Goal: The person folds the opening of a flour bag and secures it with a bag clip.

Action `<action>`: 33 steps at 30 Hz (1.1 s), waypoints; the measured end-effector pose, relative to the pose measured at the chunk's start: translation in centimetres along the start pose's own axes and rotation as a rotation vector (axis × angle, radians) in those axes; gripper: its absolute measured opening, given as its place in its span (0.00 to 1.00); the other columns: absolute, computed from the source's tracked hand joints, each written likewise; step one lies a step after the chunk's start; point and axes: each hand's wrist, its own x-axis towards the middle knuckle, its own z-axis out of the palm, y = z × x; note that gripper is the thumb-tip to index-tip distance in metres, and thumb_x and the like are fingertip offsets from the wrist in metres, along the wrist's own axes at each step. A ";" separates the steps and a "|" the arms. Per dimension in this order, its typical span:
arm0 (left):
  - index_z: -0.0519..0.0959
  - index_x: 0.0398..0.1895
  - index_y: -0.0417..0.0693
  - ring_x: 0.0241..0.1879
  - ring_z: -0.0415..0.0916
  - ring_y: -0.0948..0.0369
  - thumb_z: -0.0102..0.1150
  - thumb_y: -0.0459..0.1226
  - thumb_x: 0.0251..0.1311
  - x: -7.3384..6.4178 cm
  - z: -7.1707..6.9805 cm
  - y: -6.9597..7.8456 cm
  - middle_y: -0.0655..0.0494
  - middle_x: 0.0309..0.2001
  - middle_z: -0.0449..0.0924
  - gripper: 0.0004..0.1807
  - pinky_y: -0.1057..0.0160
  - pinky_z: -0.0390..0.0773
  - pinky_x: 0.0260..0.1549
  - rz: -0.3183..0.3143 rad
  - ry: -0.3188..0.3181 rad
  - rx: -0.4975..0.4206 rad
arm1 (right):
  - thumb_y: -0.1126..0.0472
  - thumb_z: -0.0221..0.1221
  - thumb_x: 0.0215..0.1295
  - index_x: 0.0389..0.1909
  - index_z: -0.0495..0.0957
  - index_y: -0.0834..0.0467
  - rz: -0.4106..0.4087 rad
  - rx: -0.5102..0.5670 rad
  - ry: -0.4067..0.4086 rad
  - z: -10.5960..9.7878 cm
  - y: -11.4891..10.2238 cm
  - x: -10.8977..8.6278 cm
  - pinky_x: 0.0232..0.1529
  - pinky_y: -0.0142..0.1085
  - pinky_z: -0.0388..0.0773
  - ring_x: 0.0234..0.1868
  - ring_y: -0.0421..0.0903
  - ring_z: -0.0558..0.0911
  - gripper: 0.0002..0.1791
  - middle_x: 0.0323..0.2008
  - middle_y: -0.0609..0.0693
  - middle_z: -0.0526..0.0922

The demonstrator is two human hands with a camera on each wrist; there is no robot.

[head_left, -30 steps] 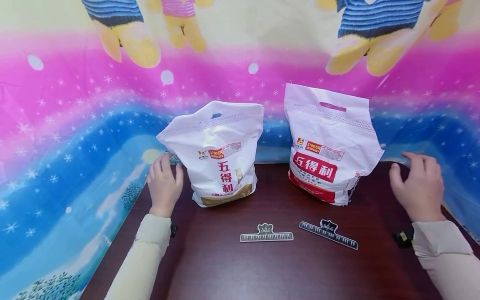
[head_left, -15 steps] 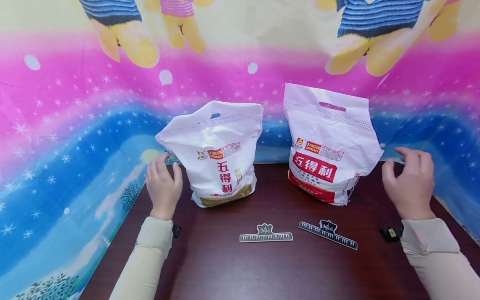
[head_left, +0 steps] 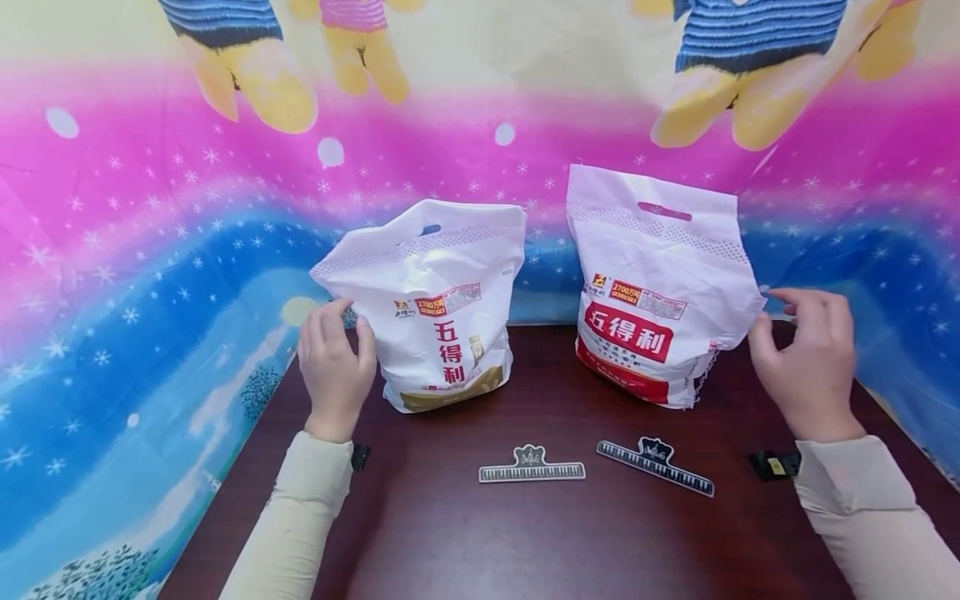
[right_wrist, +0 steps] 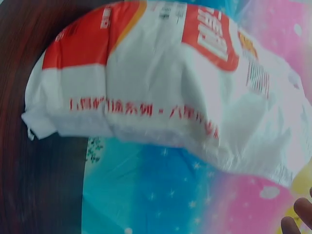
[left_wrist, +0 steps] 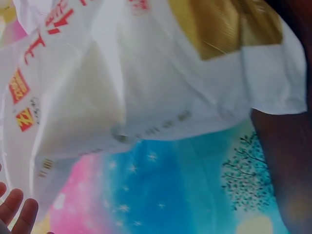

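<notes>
Two white flour bags stand upright at the back of the table, each with a handle slot near its top. The left bag (head_left: 442,275) has vertical red lettering and a gold base; the right bag (head_left: 637,267) bears a red label and a red base. Beside the left bag's left edge is my left hand (head_left: 333,371), fingers raised and relaxed, gripping nothing. My right hand (head_left: 810,367) is at the right bag's right corner, thumb and index finger apart; whether they touch it I cannot tell. Both wrist views show loose fingertips (left_wrist: 12,209) at the frame edge near the bags.
In front of the bags lie two piano-keyboard clips on the dark brown table (head_left: 480,542): a light-edged clip (head_left: 532,467) and a tilted dark clip (head_left: 656,467). A printed cloth backdrop (head_left: 165,208) rises close behind the bags and along the sides.
My right hand has moved left, up to the right bag's corner. My left hand has shifted slightly right, closer to the left bag. Bags and clips stay in place.
</notes>
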 end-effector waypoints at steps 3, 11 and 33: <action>0.74 0.54 0.36 0.47 0.74 0.40 0.51 0.40 0.71 0.5 -0.2 0.7 0.35 0.48 0.76 0.17 0.40 0.74 0.46 0.022 -0.002 -0.016 | 0.67 0.56 0.62 0.50 0.79 0.72 -0.027 0.025 -0.013 0.3 -0.6 0.0 0.46 0.51 0.65 0.45 0.68 0.73 0.18 0.45 0.72 0.75; 0.74 0.54 0.37 0.46 0.74 0.41 0.51 0.40 0.69 1.9 -0.6 2.5 0.37 0.47 0.76 0.17 0.41 0.75 0.45 0.083 -0.020 -0.036 | 0.66 0.58 0.62 0.52 0.77 0.71 -0.053 0.057 -0.058 1.1 -2.3 0.0 0.49 0.34 0.66 0.44 0.66 0.75 0.18 0.45 0.71 0.75; 0.72 0.57 0.38 0.49 0.75 0.42 0.53 0.39 0.70 5.9 0.0 6.9 0.38 0.50 0.76 0.17 0.44 0.76 0.49 0.245 -0.081 -0.064 | 0.65 0.62 0.67 0.57 0.75 0.65 0.121 0.243 -0.146 4.4 -6.8 0.3 0.49 0.14 0.68 0.49 0.50 0.79 0.19 0.51 0.62 0.76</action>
